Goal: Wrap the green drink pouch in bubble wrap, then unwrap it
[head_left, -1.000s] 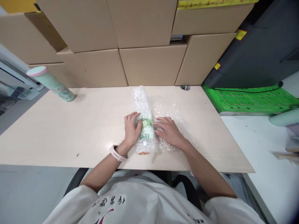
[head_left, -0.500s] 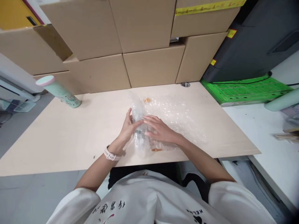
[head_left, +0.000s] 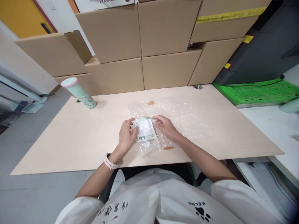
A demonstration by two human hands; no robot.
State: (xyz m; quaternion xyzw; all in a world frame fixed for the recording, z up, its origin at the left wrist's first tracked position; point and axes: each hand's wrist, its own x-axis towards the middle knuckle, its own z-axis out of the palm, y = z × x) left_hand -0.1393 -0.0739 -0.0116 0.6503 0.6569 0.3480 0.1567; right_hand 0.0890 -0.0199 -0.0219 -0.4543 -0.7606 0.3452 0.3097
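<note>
- The bubble wrap bunches loosely at its near end, close to the table edge — soft, light and probably slippery.
- The left hand is at the packet's left side, thumb and fingers spread apart.
- The white-and-green packet lies between both hands, film around it; likely light and firmer than its wrapping — best held along both long sides, gently.
- The right hand bends its fingers by the packet's far right corner; whether they pinch, I cannot tell.
- Beyond, loose wrap lies flat and would likely flop; a corner offers better hold.

Wht/grn pkt in part-spread bubble wrap.
</note>
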